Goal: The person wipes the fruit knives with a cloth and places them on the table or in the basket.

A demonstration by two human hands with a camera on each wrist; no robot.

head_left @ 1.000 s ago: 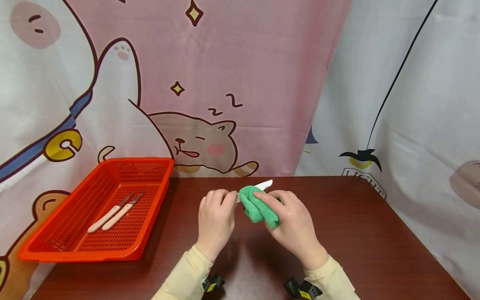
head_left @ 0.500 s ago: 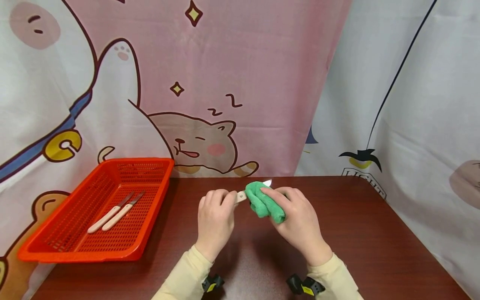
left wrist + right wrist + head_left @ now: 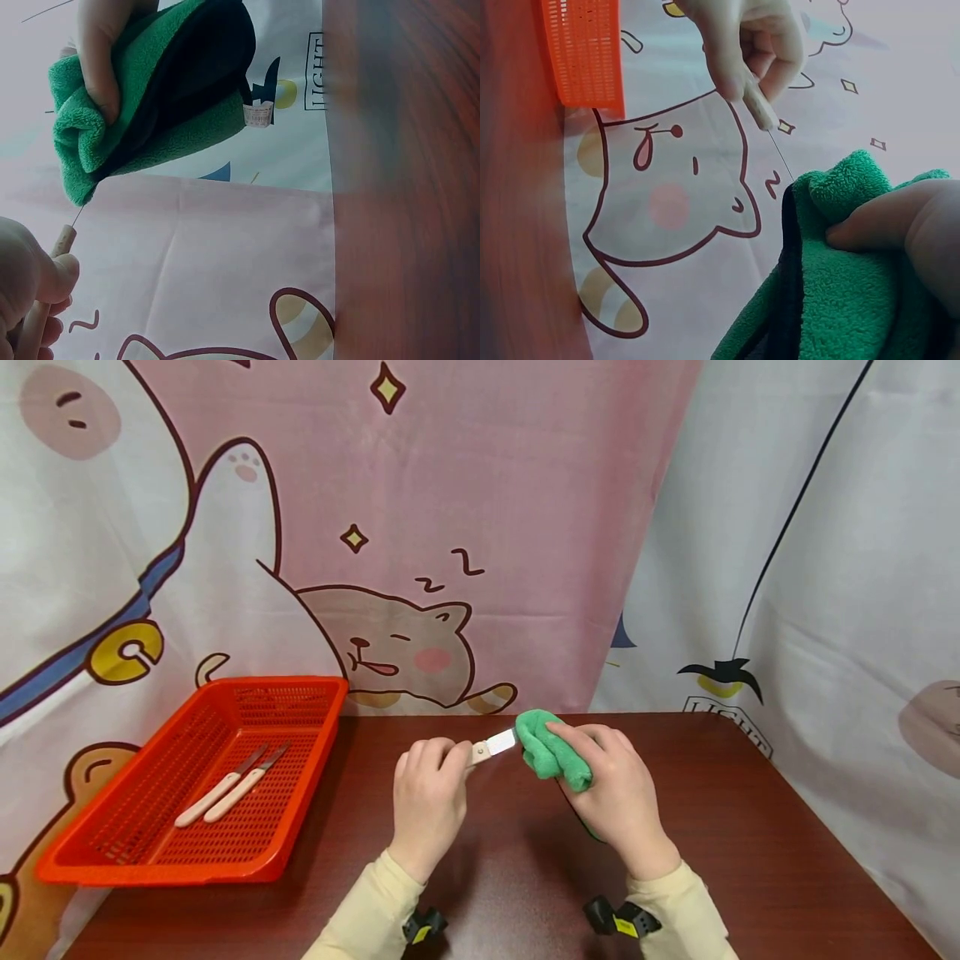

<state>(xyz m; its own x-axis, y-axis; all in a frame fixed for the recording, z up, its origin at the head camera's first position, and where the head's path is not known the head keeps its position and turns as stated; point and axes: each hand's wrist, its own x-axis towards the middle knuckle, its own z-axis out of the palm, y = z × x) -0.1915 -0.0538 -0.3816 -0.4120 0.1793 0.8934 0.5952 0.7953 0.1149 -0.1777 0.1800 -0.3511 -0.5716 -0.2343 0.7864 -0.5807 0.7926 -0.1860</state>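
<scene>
My left hand (image 3: pixel 429 802) grips the pale handle of a knife (image 3: pixel 501 742), held above the table with its blade pointing right. My right hand (image 3: pixel 618 793) pinches a folded green cloth (image 3: pixel 551 747) around the outer part of that blade. Between cloth and handle a stretch of bare metal shows, while the tip is hidden inside the folds. In the left wrist view the cloth (image 3: pixel 172 97) has a dark underside and a small white label. The right wrist view has the thumb pressing on the cloth (image 3: pixel 847 277), with the thin blade entering its fold.
An orange-red perforated basket (image 3: pixel 300 793) stands on the left of the brown table (image 3: pixel 750 827). Two pale-handled knives (image 3: pixel 236 792) lie side by side in it. A cartoon-printed curtain (image 3: pixel 480 485) hangs behind the table.
My right hand and the cloth have slid right along the blade, away from the handle. The blade near the handle is now uncovered and the tip covered. My left hand has barely moved.
</scene>
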